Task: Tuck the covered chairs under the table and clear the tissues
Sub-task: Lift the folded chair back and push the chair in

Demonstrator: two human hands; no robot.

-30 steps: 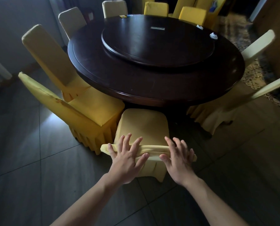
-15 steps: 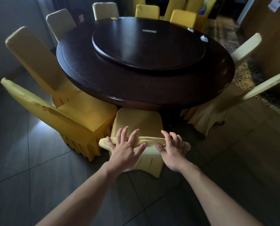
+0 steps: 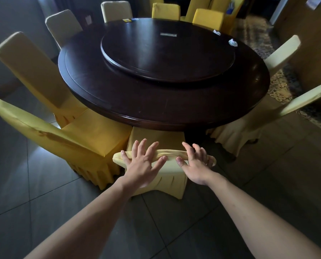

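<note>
My fingers [image 3: 144,146] are spread and straight on both hands, pressing flat against the top edge of a yellow-covered chair's back [image 3: 170,170]; they are not curled round it. My left hand [image 3: 143,164] lies over the left half of that edge, thumb pointing right along the fabric. My right hand [image 3: 195,163] covers the right half, thumb pointing left, so the two thumbs are near each other but apart. This chair stands right in front of me, its seat [image 3: 156,136] partly under the rim of the round dark tabletop [image 3: 118,98].

A large dark turntable [image 3: 167,55] sits in the middle of the tabletop. Two crumpled white tissues lie at the far right edge: one tissue [image 3: 232,42] beside the turntable's rim, the other tissue [image 3: 216,32] a little farther back.

Just to the left, touching my chair's cover, a second yellow chair [image 3: 66,139] stands angled with its seat only slightly under the rim. Behind it is a third chair [image 3: 29,64]. On the right, a pale chair [image 3: 249,126] leans its back away from the tabletop. More covered chairs ring the far side. The floor [image 3: 174,221] is dark tile.
</note>
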